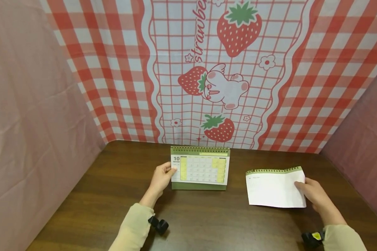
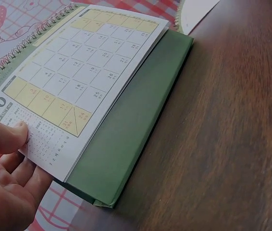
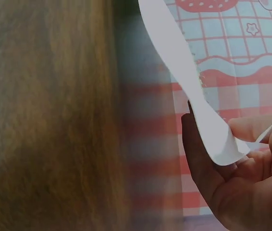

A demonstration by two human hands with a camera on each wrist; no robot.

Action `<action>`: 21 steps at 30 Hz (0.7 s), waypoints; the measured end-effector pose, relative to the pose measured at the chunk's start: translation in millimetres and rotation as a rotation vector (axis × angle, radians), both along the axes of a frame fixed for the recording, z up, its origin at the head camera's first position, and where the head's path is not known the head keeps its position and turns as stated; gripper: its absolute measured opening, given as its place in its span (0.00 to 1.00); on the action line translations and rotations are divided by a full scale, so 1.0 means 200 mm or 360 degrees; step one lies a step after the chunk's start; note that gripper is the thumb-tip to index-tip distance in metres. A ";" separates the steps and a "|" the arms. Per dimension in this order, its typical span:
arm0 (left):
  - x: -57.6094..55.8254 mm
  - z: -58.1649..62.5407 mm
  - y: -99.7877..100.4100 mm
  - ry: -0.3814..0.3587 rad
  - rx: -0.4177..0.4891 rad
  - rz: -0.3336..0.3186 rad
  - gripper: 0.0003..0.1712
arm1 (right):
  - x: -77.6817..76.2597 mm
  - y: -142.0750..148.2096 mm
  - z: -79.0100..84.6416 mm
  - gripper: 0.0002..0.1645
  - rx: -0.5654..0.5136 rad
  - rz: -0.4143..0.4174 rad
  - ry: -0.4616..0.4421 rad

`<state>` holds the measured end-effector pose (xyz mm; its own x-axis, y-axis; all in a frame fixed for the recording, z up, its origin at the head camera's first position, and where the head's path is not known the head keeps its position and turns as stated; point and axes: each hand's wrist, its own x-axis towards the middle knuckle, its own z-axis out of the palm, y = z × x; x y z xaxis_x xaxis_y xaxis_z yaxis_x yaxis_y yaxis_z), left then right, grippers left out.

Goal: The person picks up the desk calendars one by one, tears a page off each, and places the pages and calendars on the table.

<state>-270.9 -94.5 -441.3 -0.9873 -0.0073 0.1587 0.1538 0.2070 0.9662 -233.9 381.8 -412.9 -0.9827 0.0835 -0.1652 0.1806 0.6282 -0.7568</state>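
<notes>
A green desk calendar [image 1: 202,169] with a spiral top stands upright on the table, its page marked 10 facing me. My left hand [image 1: 163,177] pinches the left edge of its pages, thumb in front and fingers behind, as the left wrist view also shows on the calendar page [image 2: 73,62]. To the right, my right hand [image 1: 315,195] grips the right side of a mostly white sheet [image 1: 274,188] with a green spiral-hole strip along its top. In the right wrist view the white sheet [image 3: 198,103] bends between the thumb and fingers of the right hand [image 3: 251,178].
The brown wooden table [image 1: 191,223] reaches back to a red-and-white checked strawberry cloth [image 1: 213,76]. Pink cloth walls [image 1: 34,122] flank it at left and right. A black wrist strap with a camera [image 1: 158,225] sits on the left sleeve; another device [image 1: 312,238] is on the right.
</notes>
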 end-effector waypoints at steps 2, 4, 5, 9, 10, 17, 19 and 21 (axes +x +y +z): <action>0.00 0.00 0.01 0.0005 0.0000 -0.0006 0.13 | -0.01 0.00 0.00 0.32 0.0025 0.0016 -0.0018; 0.00 0.00 0.01 0.0006 -0.0002 -0.0015 0.13 | -0.01 0.01 0.00 0.33 0.0051 0.0024 -0.0038; 0.01 0.00 0.01 0.0012 -0.0006 -0.0023 0.13 | -0.01 0.01 0.00 0.33 0.0063 0.0028 -0.0041; 0.01 0.00 0.02 -0.0001 -0.0003 -0.0030 0.13 | -0.02 0.02 -0.01 0.32 0.0109 0.0045 -0.0025; 0.01 0.00 0.02 0.0003 -0.0004 -0.0031 0.13 | -0.02 0.02 -0.02 0.32 0.0117 0.0052 -0.0020; 0.00 0.00 0.02 -0.0006 0.0020 -0.0052 0.14 | -0.03 0.02 -0.03 0.35 0.0209 0.0041 -0.0066; 0.00 0.00 0.02 -0.0014 0.0021 -0.0057 0.14 | -0.03 0.03 -0.04 0.37 0.0225 0.0036 -0.0093; 0.01 0.00 0.01 -0.0025 0.0027 -0.0060 0.14 | -0.04 0.03 -0.05 0.39 0.0229 0.0033 -0.0113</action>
